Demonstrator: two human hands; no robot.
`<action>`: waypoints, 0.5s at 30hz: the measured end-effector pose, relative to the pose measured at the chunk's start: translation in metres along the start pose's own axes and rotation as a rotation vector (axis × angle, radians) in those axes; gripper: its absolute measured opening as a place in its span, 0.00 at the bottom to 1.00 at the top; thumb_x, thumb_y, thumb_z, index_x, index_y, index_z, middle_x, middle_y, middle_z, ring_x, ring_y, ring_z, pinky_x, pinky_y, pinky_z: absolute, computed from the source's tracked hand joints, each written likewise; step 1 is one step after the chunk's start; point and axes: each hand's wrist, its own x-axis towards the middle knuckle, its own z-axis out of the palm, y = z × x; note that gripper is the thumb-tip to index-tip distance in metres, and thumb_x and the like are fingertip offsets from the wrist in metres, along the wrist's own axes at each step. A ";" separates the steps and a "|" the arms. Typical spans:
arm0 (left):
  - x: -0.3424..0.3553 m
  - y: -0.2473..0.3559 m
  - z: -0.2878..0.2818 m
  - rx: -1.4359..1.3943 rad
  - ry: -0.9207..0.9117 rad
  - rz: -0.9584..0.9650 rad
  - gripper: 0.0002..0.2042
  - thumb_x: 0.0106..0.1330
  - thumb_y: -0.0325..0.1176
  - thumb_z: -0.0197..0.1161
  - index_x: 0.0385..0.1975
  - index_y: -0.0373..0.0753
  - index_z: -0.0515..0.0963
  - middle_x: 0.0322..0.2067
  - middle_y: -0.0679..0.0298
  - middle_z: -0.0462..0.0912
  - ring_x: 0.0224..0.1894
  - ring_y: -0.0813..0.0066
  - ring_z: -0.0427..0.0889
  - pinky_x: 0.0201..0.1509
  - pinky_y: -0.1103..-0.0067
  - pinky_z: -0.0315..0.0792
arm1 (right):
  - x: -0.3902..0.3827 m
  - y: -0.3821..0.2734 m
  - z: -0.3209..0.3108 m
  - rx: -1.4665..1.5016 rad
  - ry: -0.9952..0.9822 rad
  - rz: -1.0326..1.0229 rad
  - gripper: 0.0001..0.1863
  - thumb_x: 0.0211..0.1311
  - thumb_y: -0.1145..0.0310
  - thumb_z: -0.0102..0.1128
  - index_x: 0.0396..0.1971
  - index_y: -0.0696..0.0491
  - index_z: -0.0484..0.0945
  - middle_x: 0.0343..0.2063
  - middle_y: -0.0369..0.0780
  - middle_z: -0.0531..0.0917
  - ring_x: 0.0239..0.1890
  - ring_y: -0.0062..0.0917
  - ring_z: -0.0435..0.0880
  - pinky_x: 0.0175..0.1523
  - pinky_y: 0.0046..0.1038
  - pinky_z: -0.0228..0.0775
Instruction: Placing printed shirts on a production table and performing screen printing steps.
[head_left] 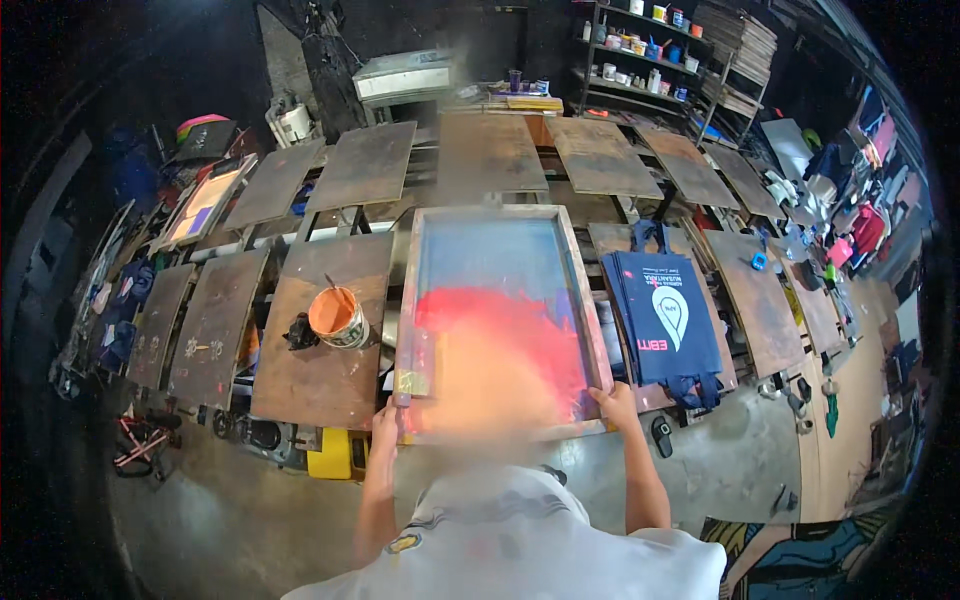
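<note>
A wooden screen printing frame (588,310) lies in front of me, its near edge toward my body. Red and peach-orange ink (490,345) covers the near and middle part of its mesh; the far part looks blue-grey. My left hand (385,424) is closed round the frame's near left corner. At the near right corner my right hand (614,402) grips the frame's side. A blurred patch covers part of the near edge. To the right, a stack of navy tote bags (635,300) with a white and pink print rests on a board.
Left of the frame, a tub of orange ink (350,335) with a stick in it stands on a brown board (300,385), beside a dark crumpled lump (300,332). More flat boards (490,150) form two rows. Shelves (640,88) with containers stand at the back right.
</note>
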 end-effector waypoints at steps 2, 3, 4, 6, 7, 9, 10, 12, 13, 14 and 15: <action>-0.005 0.002 0.008 0.007 0.001 -0.013 0.19 0.74 0.47 0.54 0.30 0.39 0.81 0.23 0.76 0.74 0.24 0.87 0.68 0.27 0.84 0.61 | 0.008 -0.001 -0.002 0.045 -0.025 0.036 0.25 0.48 0.54 0.74 0.25 0.64 0.81 0.19 0.46 0.83 0.24 0.31 0.83 0.31 0.34 0.73; -0.005 0.003 0.011 0.015 0.000 -0.024 0.19 0.74 0.48 0.54 0.31 0.38 0.81 0.22 0.75 0.74 0.24 0.86 0.68 0.27 0.84 0.62 | 0.010 -0.005 -0.005 0.048 -0.024 0.033 0.25 0.48 0.54 0.74 0.25 0.64 0.81 0.19 0.46 0.83 0.24 0.31 0.83 0.31 0.34 0.73; -0.003 0.002 0.015 0.015 0.001 -0.019 0.19 0.74 0.48 0.54 0.31 0.38 0.81 0.22 0.75 0.74 0.24 0.86 0.68 0.27 0.84 0.62 | 0.011 -0.009 -0.008 0.067 -0.071 0.072 0.27 0.47 0.52 0.75 0.27 0.66 0.80 0.22 0.50 0.83 0.28 0.35 0.85 0.34 0.36 0.74; -0.002 -0.005 0.022 -0.004 0.069 -0.003 0.20 0.75 0.48 0.53 0.29 0.38 0.80 0.21 0.74 0.74 0.23 0.85 0.67 0.26 0.83 0.62 | 0.016 -0.009 -0.012 0.086 -0.111 0.110 0.29 0.46 0.51 0.75 0.29 0.67 0.80 0.25 0.54 0.84 0.32 0.40 0.87 0.37 0.38 0.75; 0.000 -0.008 0.024 -0.004 0.067 0.001 0.20 0.75 0.48 0.53 0.29 0.38 0.80 0.21 0.74 0.74 0.23 0.85 0.67 0.26 0.83 0.62 | 0.020 -0.001 -0.008 0.064 -0.095 0.093 0.29 0.46 0.51 0.75 0.28 0.67 0.80 0.25 0.54 0.84 0.32 0.39 0.87 0.37 0.38 0.75; 0.003 -0.013 0.022 -0.017 0.025 -0.015 0.20 0.75 0.49 0.53 0.29 0.38 0.80 0.21 0.74 0.74 0.22 0.84 0.68 0.26 0.83 0.63 | 0.023 0.002 -0.007 0.041 -0.082 0.078 0.29 0.45 0.51 0.75 0.28 0.67 0.80 0.26 0.54 0.84 0.32 0.39 0.87 0.37 0.38 0.75; 0.006 -0.016 0.022 -0.016 0.026 -0.016 0.20 0.75 0.49 0.53 0.29 0.38 0.80 0.21 0.74 0.74 0.22 0.84 0.68 0.26 0.83 0.63 | 0.025 0.004 -0.007 0.052 -0.085 0.093 0.29 0.45 0.51 0.75 0.28 0.67 0.80 0.26 0.54 0.84 0.32 0.40 0.87 0.37 0.38 0.75; 0.009 -0.026 0.019 0.018 0.032 -0.014 0.21 0.74 0.50 0.53 0.28 0.39 0.79 0.20 0.74 0.74 0.22 0.85 0.68 0.26 0.83 0.64 | 0.024 0.007 -0.006 0.057 -0.097 0.112 0.29 0.45 0.51 0.75 0.28 0.67 0.80 0.26 0.54 0.84 0.32 0.40 0.86 0.38 0.38 0.75; 0.009 -0.031 0.015 0.018 0.037 -0.021 0.21 0.74 0.50 0.53 0.28 0.39 0.79 0.20 0.74 0.74 0.22 0.85 0.68 0.26 0.83 0.64 | 0.024 0.009 -0.004 0.057 -0.096 0.074 0.28 0.46 0.52 0.75 0.28 0.66 0.80 0.24 0.51 0.84 0.30 0.37 0.86 0.36 0.37 0.75; 0.012 -0.032 0.012 0.041 0.024 -0.035 0.21 0.74 0.50 0.53 0.29 0.38 0.80 0.21 0.73 0.75 0.23 0.84 0.69 0.27 0.82 0.65 | 0.026 0.012 -0.002 0.059 -0.091 0.037 0.27 0.47 0.53 0.75 0.28 0.65 0.80 0.23 0.48 0.84 0.28 0.33 0.85 0.34 0.36 0.75; 0.013 -0.036 0.011 0.064 0.012 -0.051 0.22 0.74 0.51 0.53 0.31 0.37 0.81 0.23 0.72 0.76 0.24 0.83 0.70 0.28 0.82 0.67 | 0.028 0.021 0.002 0.055 -0.095 0.042 0.27 0.47 0.53 0.75 0.28 0.65 0.80 0.23 0.48 0.84 0.28 0.33 0.85 0.34 0.36 0.75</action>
